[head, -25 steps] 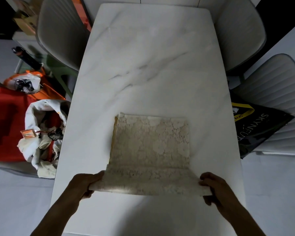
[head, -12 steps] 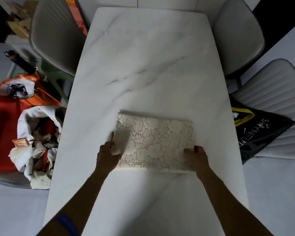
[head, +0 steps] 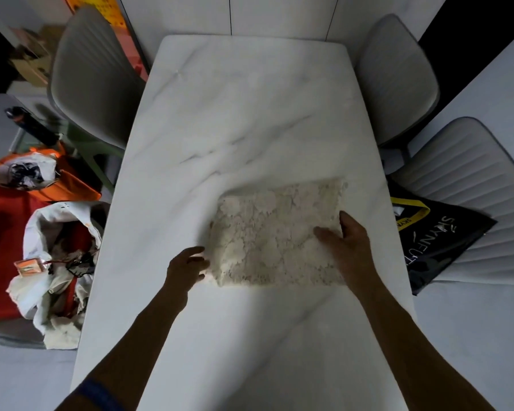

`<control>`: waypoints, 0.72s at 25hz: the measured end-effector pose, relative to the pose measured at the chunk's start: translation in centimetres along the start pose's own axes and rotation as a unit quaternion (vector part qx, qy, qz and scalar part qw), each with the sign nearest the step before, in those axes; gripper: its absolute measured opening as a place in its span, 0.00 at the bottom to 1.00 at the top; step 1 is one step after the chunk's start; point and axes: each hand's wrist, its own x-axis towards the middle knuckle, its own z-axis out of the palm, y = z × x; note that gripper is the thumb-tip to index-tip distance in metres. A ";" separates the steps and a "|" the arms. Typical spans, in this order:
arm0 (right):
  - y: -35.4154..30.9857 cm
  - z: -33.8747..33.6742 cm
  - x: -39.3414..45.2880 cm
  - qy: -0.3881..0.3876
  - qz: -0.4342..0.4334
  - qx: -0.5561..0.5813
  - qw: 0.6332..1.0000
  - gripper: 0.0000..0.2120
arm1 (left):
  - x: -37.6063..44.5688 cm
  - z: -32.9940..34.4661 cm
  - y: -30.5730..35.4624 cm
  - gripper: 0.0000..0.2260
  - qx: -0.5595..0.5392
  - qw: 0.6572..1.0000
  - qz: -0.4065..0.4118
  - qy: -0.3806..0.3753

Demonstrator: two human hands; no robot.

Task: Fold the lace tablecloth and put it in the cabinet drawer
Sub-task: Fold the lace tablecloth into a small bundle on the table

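The cream lace tablecloth [head: 273, 232] lies folded into a thick rectangle on the white marble table [head: 250, 114], slightly right of centre and a little skewed. My left hand [head: 184, 268] is at its near left corner with the fingers curled onto the edge. At the right end of the cloth my right hand [head: 350, 244] grips it, thumb on top of the lace. A shadow runs along the far left edge, as if that side sits slightly raised. No cabinet drawer is in view.
Grey chairs stand at the far left [head: 92, 78], the far right [head: 398, 78] and the right side [head: 472, 179]. A black bag [head: 439, 241] lies on the right chair. On the left are a white bag of clutter [head: 57, 262] and orange-red fabric [head: 0, 238].
The near edge was carried over onto the far half, halving the cloth. Both hands then shifted to its two ends, and the bundle has turned slightly and moved right.
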 end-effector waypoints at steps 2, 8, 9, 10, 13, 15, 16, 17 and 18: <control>-5.3 0.6 0.0 -0.020 -0.169 -0.110 0.979 0.10 | -1.2 1.5 3.1 0.15 -0.075 0.996 0.042 -0.016; -6.3 -0.2 -4.3 -0.064 -0.426 -0.398 0.810 0.14 | -4.7 2.0 4.1 0.08 -0.153 0.982 0.039 -0.101; -4.1 -0.4 -5.7 -0.075 -0.413 -0.432 0.799 0.16 | -5.0 1.6 2.7 0.08 -0.163 0.983 0.027 -0.086; -1.4 -0.7 -7.5 -0.100 -0.391 -0.464 0.789 0.18 | -5.3 1.2 0.9 0.08 -0.168 0.984 0.010 -0.059; 7.2 -0.9 -14.1 -0.260 -0.253 -0.570 0.737 0.24 | -6.4 0.7 -5.5 0.08 -0.068 0.996 -0.023 0.054; 11.1 -1.0 -17.4 -0.287 -0.165 -0.593 0.734 0.28 | -7.6 1.9 -8.4 0.10 0.075 0.995 0.016 0.062; 12.3 -1.1 -18.0 -0.264 -0.133 -0.582 0.757 0.29 | -8.0 3.1 -9.1 0.11 0.130 0.989 0.050 0.039; 13.1 -1.2 -17.9 -0.233 -0.091 -0.561 0.789 0.30 | -8.1 4.5 -9.5 0.11 0.170 0.982 0.084 0.011; 13.5 -1.3 -17.3 -0.197 -0.044 -0.538 0.819 0.31 | -8.2 6.2 -9.6 0.11 0.196 0.975 0.107 -0.012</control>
